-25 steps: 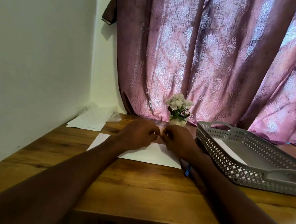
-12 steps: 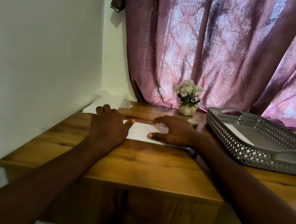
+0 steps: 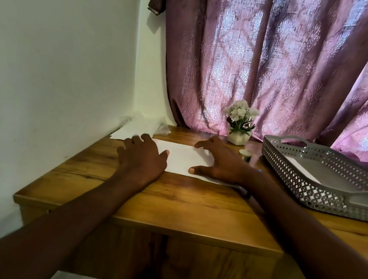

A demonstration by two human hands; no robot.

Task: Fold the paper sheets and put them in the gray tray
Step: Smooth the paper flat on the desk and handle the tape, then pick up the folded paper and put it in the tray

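Left hand (image 3: 142, 156) farther left, flat white paper (image 3: 182, 158).

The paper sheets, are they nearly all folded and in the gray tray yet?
Not yet. One white sheet already lies in the gray perforated plastic tray. Right now the left hand and right hand press flat on a white paper sheet on the wooden table. More loose white papers wait by the wall, so several remain.

Both hands press flat on a folded white paper sheet (image 3: 182, 158) on the wooden table (image 3: 185, 209): left hand (image 3: 142, 157) at its left end, right hand (image 3: 220, 163) at its right. A gray perforated tray (image 3: 322, 186) sits right, holding paper.
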